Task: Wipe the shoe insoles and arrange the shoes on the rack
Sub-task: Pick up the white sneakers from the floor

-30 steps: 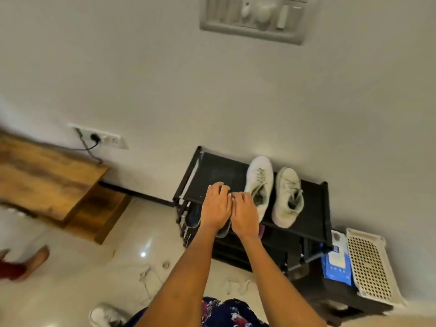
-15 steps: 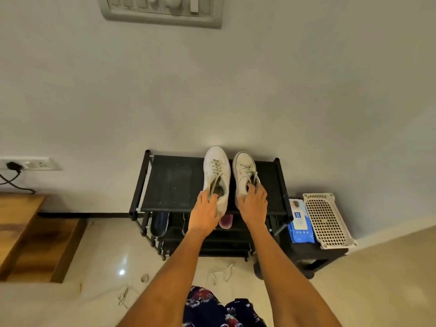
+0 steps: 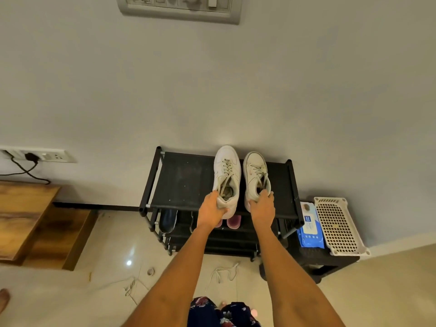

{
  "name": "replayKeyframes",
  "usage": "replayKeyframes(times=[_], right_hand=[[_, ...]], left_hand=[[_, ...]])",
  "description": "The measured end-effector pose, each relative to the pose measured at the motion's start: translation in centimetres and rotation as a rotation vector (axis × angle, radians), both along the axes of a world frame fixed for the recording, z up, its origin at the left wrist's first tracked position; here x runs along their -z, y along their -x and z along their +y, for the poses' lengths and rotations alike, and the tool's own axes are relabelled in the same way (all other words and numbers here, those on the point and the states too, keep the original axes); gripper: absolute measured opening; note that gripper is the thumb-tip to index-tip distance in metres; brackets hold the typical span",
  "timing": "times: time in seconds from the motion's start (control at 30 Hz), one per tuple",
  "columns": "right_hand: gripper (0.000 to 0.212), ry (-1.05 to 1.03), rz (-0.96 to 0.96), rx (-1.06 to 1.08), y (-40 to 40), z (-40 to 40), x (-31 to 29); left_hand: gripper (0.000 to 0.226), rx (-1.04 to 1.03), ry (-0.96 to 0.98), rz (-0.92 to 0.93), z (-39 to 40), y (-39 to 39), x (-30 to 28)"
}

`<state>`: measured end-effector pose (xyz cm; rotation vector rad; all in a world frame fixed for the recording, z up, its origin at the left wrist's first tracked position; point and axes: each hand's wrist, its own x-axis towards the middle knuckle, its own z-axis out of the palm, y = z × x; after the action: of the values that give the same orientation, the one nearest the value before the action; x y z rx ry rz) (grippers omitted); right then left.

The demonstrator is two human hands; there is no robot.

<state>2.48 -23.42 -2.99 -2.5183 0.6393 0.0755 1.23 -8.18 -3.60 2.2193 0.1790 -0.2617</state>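
Observation:
Two white lace-up sneakers stand side by side, toes to the wall, on the top shelf of a black shoe rack (image 3: 184,182). My left hand (image 3: 211,211) grips the heel of the left sneaker (image 3: 227,171). My right hand (image 3: 262,208) grips the heel of the right sneaker (image 3: 256,173), fingers curled into its opening. The insoles are hidden inside the shoes.
Lower shelves hold a dark shoe (image 3: 168,220) and pink soles (image 3: 233,220). A blue wipes pack (image 3: 310,230) and a white perforated tray (image 3: 337,225) lie on a low black stand at right. Loose white laces (image 3: 224,272) lie on the floor. A wooden table (image 3: 21,215) stands left.
Both hands moved from the empty left part of the top shelf to the sneakers' heels and took hold. The two sneakers now stand closer together and parallel.

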Motion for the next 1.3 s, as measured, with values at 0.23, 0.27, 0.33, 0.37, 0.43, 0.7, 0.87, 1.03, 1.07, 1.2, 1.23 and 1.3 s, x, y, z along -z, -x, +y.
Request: replayKeyframes(times=[0.23,0.27,0.33,0.37,0.43,0.7,0.87,1.03,1.07,1.2,1.23,1.3], right_hand=[[0.024,-0.070,-0.100,0.034,0.9,3.1,-0.1],[0.024,-0.085,-0.113,0.026,1.0,3.8,-0.2],[0.026,-0.114,-0.134,-0.012,1.2,5.3,-0.4],[0.027,-0.126,-0.145,-0.039,1.3,6.1,-0.6],[0.029,-0.129,-0.161,-0.118,1.4,7.8,-1.1],[0.033,-0.062,-0.159,-0.559,2.0,16.8,-2.4],[0.029,-0.057,-0.148,-0.798,4.4,23.2,-1.3],[0.030,-0.042,-0.122,-1.040,7.7,28.5,2.2],[0.031,-0.037,-0.108,-1.084,8.1,29.0,2.9],[0.027,-0.001,-0.037,-1.293,11.0,31.8,6.4],[0.027,-0.001,-0.016,-1.331,11.8,32.1,7.0],[0.028,0.015,0.020,-1.403,13.8,32.9,8.5]], left_hand=[[0.016,-0.096,0.011,-0.035,0.6,0.0,-0.7],[0.016,-0.132,0.030,-0.064,0.9,0.4,-0.8],[0.019,-0.204,0.064,-0.128,1.8,1.2,-1.2],[0.020,-0.240,0.070,-0.159,2.4,1.6,-1.4],[0.023,-0.303,0.075,-0.215,4.0,2.3,-1.6],[0.031,-0.675,0.049,-0.271,12.6,6.7,-0.9],[0.022,-0.887,-0.020,-0.263,17.3,11.9,0.3],[0.028,-1.098,-0.041,-0.211,20.9,17.9,2.8],[0.032,-1.133,-0.029,-0.197,21.3,19.0,3.5],[0.037,-1.308,0.019,-0.109,21.9,24.4,7.9],[0.037,-1.337,0.030,-0.095,21.7,25.4,8.7],[0.034,-1.414,0.056,-0.073,21.3,27.6,10.3]])
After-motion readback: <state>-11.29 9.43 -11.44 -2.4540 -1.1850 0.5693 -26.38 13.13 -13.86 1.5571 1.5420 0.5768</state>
